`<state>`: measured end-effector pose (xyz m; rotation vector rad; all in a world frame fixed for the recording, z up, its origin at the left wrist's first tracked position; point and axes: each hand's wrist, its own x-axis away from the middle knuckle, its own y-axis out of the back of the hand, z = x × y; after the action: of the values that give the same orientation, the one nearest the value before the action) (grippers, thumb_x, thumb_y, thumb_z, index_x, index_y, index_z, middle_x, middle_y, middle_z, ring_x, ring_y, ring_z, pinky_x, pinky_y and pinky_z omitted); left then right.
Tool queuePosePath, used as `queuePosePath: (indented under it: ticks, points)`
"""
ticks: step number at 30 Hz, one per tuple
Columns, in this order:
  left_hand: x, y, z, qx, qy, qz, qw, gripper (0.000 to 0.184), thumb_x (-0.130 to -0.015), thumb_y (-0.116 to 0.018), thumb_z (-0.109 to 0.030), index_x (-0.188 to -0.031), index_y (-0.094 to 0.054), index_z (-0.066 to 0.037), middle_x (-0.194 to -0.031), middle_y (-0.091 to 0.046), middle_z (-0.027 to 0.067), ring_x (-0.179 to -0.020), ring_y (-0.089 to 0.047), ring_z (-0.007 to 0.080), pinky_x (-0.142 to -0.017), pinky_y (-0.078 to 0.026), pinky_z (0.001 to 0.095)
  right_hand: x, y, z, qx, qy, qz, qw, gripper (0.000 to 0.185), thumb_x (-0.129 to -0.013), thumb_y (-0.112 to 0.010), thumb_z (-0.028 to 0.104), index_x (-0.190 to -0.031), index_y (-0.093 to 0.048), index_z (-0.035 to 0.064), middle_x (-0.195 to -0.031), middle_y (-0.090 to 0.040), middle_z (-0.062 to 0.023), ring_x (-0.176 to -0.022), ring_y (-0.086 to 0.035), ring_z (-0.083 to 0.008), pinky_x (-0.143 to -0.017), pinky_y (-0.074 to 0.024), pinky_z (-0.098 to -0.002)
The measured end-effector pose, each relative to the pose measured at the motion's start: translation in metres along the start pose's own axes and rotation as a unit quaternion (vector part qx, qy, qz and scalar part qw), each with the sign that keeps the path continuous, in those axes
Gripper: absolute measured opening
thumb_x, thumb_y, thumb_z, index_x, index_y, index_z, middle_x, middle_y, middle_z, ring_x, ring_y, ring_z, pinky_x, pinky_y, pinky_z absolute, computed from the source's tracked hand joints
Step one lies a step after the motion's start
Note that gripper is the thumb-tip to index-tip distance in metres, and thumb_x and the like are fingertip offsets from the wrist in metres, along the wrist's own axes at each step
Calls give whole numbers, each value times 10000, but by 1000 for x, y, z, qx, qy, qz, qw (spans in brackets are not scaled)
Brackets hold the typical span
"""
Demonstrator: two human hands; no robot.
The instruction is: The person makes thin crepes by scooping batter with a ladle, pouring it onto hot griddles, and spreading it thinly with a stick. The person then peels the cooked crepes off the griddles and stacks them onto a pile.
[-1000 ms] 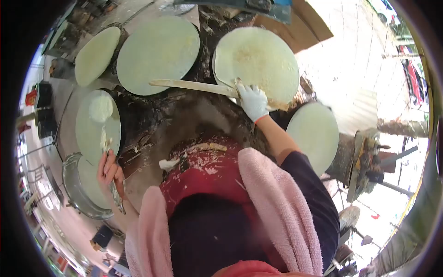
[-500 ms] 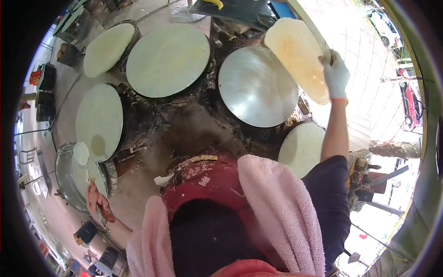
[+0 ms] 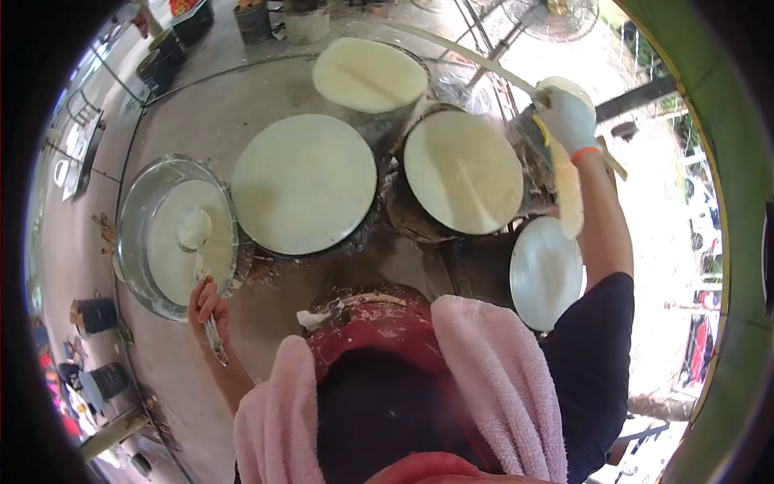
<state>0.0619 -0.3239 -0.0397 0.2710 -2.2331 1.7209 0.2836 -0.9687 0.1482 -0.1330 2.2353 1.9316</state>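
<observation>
My left hand (image 3: 208, 305) is closed round the handle of a ladle (image 3: 193, 229), whose round bowl is over the white batter (image 3: 169, 262) in a wide metal basin (image 3: 133, 242). On my right hand (image 3: 571, 121) is a white glove with an orange cuff. Its fingers are shut on a long flat stick (image 3: 480, 58) that points to the upper left. A thin pale sheet (image 3: 570, 202) hangs below the glove, seen narrowly, and partly hidden by the hand and arm. Nearest the basin is a round griddle (image 3: 305, 184) coated with pale batter.
Two more coated griddles (image 3: 463, 172) (image 3: 371, 74) stand beyond it. A shiny bare griddle (image 3: 547, 274) is by my right arm. At the upper right stands a fan (image 3: 556, 16). Dark buckets (image 3: 94, 315) line the left side.
My view has turned left, so the griddles and basin appear farther right. The stick has swung from the bare griddle's far side, and the sheet now shows narrowly. The ladle is over the basin.
</observation>
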Motion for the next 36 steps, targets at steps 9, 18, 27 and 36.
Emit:
queuePosePath:
  ticks: [9,18,27,36]
  points:
    - [0,25,-32,36,-91,-55,994,255,-1020,-419,-116,-1136,-442,111,-674,-401,-21,-394,-384,35,-407,-255,214,-177,23,213,-304,11,-84,949,369,-831,-614,321,-999,-696,4,-868,-701,-206,-778,-683,-324,-743,-529,-370]
    - [13,6,8,107,-149,-72,980,288,-1048,-318,-142,-1153,-438,99,-686,-383,-5,-447,-401,71,-471,-259,248,-311,-202,133,-650,-103,3,753,394,-806,-733,269,-1059,-688,-30,-808,-686,-85,-650,-618,-152,-571,-498,-292]
    - [-2,-34,23,58,-174,-96,978,335,-1059,-295,-175,-1189,-419,107,-689,-382,-5,-448,-432,73,-516,-338,268,-278,-469,154,-643,-399,-64,651,373,-755,-788,100,-1035,-640,-98,-984,-697,-172,-720,-666,-262,-688,-542,-379]
    - [-2,-43,36,67,-135,-90,984,354,-1061,-272,-190,-1208,-419,96,-739,-411,1,-445,-441,93,-578,-388,302,-285,-425,108,-404,-303,-25,863,431,-800,-686,358,-1035,-686,-3,-988,-700,-214,-923,-679,-314,-800,-514,-390]
